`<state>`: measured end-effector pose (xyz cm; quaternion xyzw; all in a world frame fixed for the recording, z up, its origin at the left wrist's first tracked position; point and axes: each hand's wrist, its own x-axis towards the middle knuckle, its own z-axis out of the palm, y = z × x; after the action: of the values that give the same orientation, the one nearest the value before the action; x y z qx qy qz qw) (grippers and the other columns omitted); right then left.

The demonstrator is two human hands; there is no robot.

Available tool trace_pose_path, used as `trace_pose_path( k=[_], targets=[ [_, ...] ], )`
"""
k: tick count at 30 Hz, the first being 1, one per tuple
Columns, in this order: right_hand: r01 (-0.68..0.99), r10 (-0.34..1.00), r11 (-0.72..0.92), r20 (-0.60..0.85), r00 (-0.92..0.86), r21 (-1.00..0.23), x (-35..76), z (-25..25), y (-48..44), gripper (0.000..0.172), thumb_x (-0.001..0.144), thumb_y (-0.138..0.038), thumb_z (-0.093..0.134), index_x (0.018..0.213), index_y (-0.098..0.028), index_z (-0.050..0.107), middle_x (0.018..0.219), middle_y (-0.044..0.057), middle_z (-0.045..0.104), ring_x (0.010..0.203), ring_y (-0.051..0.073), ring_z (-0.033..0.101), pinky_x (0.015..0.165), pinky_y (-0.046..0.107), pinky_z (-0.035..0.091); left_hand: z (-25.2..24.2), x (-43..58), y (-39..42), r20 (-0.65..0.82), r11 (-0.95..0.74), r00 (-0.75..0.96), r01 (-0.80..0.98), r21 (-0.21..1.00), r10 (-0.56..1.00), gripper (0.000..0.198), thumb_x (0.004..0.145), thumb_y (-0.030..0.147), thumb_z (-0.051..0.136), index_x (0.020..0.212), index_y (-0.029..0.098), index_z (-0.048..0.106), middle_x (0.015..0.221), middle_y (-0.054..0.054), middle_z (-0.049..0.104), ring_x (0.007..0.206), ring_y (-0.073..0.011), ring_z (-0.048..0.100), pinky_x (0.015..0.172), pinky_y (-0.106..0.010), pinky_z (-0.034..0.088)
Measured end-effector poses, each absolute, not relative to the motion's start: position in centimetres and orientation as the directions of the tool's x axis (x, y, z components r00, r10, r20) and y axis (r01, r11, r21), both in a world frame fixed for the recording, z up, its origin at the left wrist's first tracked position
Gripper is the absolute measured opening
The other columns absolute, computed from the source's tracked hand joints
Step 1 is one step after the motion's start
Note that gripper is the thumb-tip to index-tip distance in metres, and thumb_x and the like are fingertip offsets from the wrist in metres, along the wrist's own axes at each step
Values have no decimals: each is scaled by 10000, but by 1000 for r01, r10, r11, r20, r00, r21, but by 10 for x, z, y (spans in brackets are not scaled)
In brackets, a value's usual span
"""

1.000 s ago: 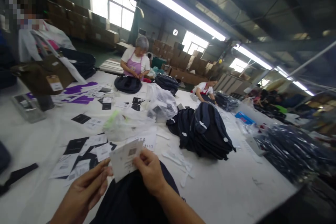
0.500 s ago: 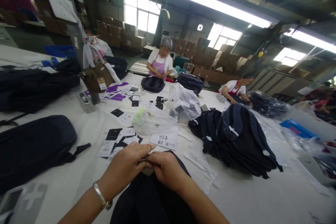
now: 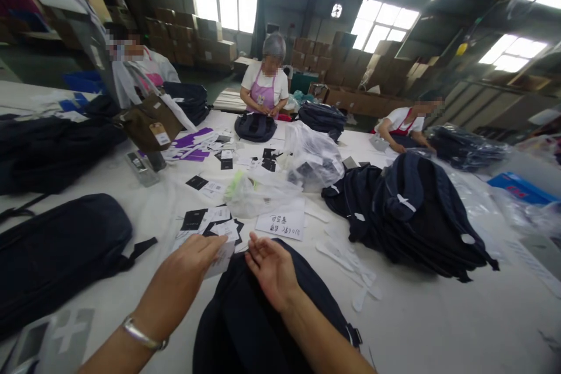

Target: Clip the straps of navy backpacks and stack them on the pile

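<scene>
A dark navy backpack (image 3: 249, 315) lies in front of me, its top pointing away. My left hand (image 3: 182, 272) is beside its upper left edge, fingers closed over a pale printed tag (image 3: 220, 260); whether the tag is tied to the backpack I cannot tell. Over the top of the backpack, my right hand (image 3: 272, 272) is open, palm partly turned up, with nothing in it. Just beyond my left hand lies a pile of black and white tags (image 3: 205, 219). A white card with handwriting (image 3: 283, 219) sits past the backpack's top.
Stacked navy backpacks (image 3: 407, 216) stand at the right, with white paper strips (image 3: 346, 266) beside them. Another dark backpack (image 3: 65, 251) lies at left. Clear plastic bags (image 3: 313, 155) are mid-table. Across the table, a person in a purple apron (image 3: 264, 93) handles a bag; others work either side.
My hands were together, pinching at the backpack's top; now they are apart. The left has moved left with the tag, and the right has opened. The camera view has tilted down.
</scene>
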<state>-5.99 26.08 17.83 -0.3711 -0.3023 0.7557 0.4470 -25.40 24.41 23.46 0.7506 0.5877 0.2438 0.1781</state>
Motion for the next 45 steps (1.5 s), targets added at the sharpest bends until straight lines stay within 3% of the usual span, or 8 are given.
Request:
trace_pose_path(
  k=[7,13,19,25,28,33,40,45],
  targets=[
    [202,958,-81,-132,-253,-976,-32,120,278,290,840,-374,573,1064,-220,675,1054,64,690,991,220,627,911,391,475,163,-318,343,-96,71,-19,818,571,995,319,743,301,610,1039,239,712,950,-30,736,881,-240,639,779,-276,422],
    [605,925,286,49,-377,-743,19,91,247,290,877,-219,494,1122,-274,640,1212,49,627,1167,233,530,1049,455,361,103,-340,401,-226,99,-17,929,357,974,353,767,240,546,1087,190,688,1054,-74,709,959,-250,603,799,-295,411],
    [913,988,133,-22,-153,-385,101,51,200,394,903,-310,470,1291,-258,517,1398,78,478,1334,301,354,1113,575,172,67,-310,351,8,34,-41,909,415,999,519,793,301,548,1281,125,529,1337,-151,530,1259,-300,434,1075,-413,298],
    [936,957,-144,-286,49,-321,151,15,160,644,883,-505,448,1415,-156,346,1458,159,371,1338,283,364,1071,424,340,30,-220,145,-184,354,-316,655,668,931,826,812,508,524,1475,205,136,1536,-136,212,1414,-306,196,1140,-503,230],
    [939,940,-206,-323,112,-274,136,8,156,654,892,-520,423,1417,-140,340,1401,180,443,1274,300,448,1039,426,368,8,-196,110,-242,399,-323,637,659,915,908,750,519,597,1466,158,170,1562,-167,19,1428,-361,40,1140,-536,201],
    [901,876,-291,-467,116,-322,123,19,179,582,915,-549,354,1347,-171,454,1201,157,619,1106,289,593,944,423,452,3,-223,201,-98,232,-224,712,663,970,838,773,420,586,1441,65,225,1510,-227,230,1415,-333,175,1142,-490,226],
    [787,957,207,-45,-286,-582,157,18,135,489,900,-404,498,1358,-247,432,1395,86,473,1300,230,425,1084,416,370,31,-260,127,54,18,-64,792,611,996,544,858,488,423,1382,349,375,1481,10,377,1348,-256,364,1127,-472,290],
    [775,934,309,22,-357,-551,155,-31,76,876,719,-331,743,1447,-264,259,1561,108,92,1408,353,172,1093,550,319,-36,-244,3,153,-156,99,889,430,983,895,670,541,650,1440,424,209,1568,5,149,1373,-394,264,1084,-609,269]
  ],
)
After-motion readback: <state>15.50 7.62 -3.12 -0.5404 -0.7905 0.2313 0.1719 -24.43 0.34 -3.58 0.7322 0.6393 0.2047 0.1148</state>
